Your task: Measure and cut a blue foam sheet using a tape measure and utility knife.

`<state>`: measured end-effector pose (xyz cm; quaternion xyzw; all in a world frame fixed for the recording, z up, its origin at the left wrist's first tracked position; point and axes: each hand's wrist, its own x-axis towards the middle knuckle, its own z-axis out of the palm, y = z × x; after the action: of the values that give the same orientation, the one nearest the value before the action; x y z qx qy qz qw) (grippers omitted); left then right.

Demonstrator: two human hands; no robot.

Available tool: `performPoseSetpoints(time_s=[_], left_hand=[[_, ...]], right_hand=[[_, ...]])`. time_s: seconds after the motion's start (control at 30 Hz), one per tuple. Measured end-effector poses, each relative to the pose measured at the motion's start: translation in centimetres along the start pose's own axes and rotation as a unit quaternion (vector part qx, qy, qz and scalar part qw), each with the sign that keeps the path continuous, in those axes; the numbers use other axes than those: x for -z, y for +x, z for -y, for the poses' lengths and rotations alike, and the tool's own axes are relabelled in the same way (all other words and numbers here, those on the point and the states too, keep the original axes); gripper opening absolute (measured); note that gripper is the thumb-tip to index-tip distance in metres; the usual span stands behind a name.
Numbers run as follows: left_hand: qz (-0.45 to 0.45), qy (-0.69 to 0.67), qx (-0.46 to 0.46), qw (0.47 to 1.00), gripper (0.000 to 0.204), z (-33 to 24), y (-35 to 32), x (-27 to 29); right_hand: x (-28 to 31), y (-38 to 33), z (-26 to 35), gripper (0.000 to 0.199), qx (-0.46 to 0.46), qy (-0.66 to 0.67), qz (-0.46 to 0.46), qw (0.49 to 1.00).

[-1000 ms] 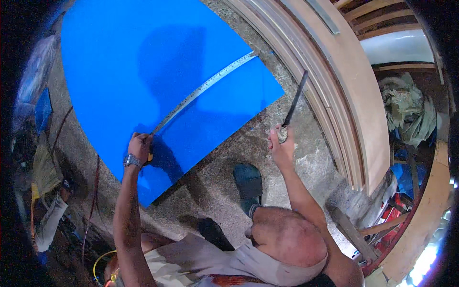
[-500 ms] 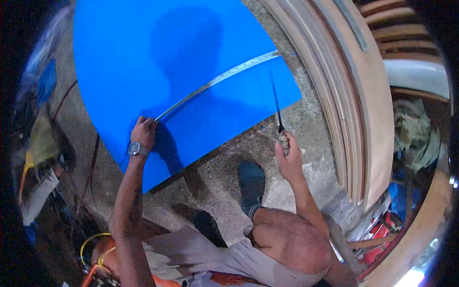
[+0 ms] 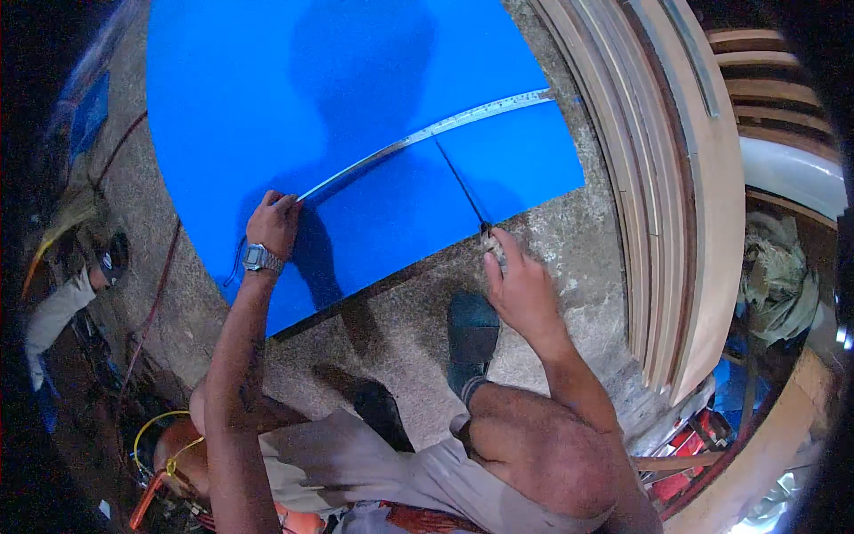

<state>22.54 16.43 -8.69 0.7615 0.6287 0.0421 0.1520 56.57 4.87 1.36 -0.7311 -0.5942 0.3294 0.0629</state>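
Note:
A flat blue sheet point(image 3: 236, 116) lies on the floor before me, with a long metal ruler point(image 3: 463, 117) across it. My left hand point(image 3: 274, 227), wearing a wristwatch point(image 3: 260, 258), pinches the ruler's near-left end between fingers and thumb. In my right hand point(image 3: 520, 289) is a long thin dark-shafted tool point(image 3: 460, 184) with a pale handle; its exact kind cannot be made out. The shaft slants over the sheet, its tip close to the ruler's near edge. I cannot tell if the tip touches. My shadow darkens the sheet's middle.
Long wooden boards point(image 3: 703, 240) are stacked along the right. Bundled pale cloth point(image 3: 778, 276) and red items point(image 3: 685, 454) lie beyond them. Cords point(image 3: 162, 285) run along the left floor, near another person's sleeve point(image 3: 60, 325). My sandalled foot point(image 3: 473, 334) stands close to the sheet's front edge.
My right hand has moved left with the tool, bringing its tip from near the ruler's right end to its middle. The left hand stays on the ruler; the whole view has shifted slightly.

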Motion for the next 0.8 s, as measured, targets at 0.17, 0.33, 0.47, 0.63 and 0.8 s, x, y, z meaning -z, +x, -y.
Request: performPoseSetpoints(time_s=[0.17, 0.33, 0.47, 0.63, 0.8], left_hand=[[-0.013, -0.003, -0.008, 1.000, 0.017, 0.5, -0.1, -0.5], [-0.018, -0.005, -0.012, 1.000, 0.017, 0.6, 0.0, -0.5], [-0.014, -0.007, -0.006, 1.000, 0.017, 1.2, -0.5, -0.7], [-0.019, -0.010, -0.024, 0.999, 0.016, 0.3, -0.2, -0.2], [-0.014, 0.000, -0.014, 1.000, 0.016, 0.4, -0.3, -0.3]], right_hand=[[-0.5, 0.6, 0.0, 0.037, -0.014, -0.002, -0.006, 1.000], [-0.6, 1.0, -0.1, 0.037, -0.024, 0.015, -0.003, 1.000], [-0.9, 1.5, 0.5, 0.037, -0.038, 0.014, 0.014, 0.999], [-1.0, 1.3, -0.5, 0.036, -0.007, -0.014, -0.009, 1.000], [-1.6, 1.2, -0.2, 0.036, 0.018, -0.017, -0.034, 0.999]])
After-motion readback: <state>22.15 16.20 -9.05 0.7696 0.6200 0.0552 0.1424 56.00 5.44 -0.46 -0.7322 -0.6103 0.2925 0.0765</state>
